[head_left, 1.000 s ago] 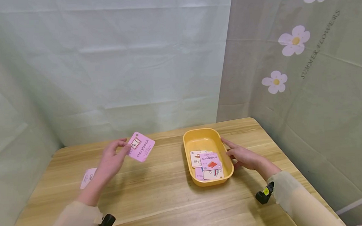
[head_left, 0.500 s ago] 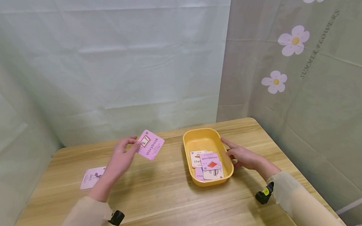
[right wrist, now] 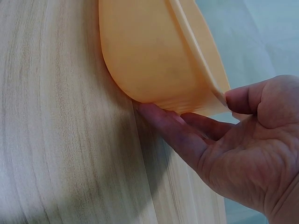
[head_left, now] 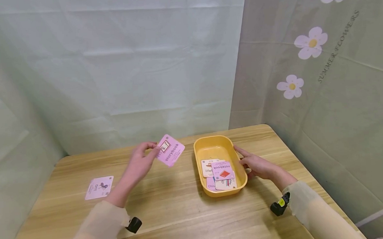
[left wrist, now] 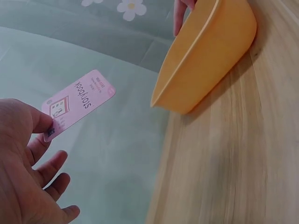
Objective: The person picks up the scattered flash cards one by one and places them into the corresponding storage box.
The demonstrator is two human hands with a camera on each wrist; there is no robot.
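My left hand pinches a pink storybook card by its left corner, thumb in front. The card hangs tilted above the table, just left of a yellow plastic tray. In the left wrist view the other fingers spread loosely below the storybook card. My right hand holds the tray's right side. In the right wrist view its thumb touches the rim and its fingers lie against the outer wall of the tray. Inside the tray several overlapping cards lie near its front, a pink notebook card on top.
A pale pink ant card lies on the wooden table at the left, near my left forearm. Cloth hangings rise behind and at both sides of the table. Each wrist carries a small black camera.
My left hand has carried the storybook card rightward toward the tray. The ant card, partly hidden by the forearm before, now shows whole. The right hand and tray have stayed put.
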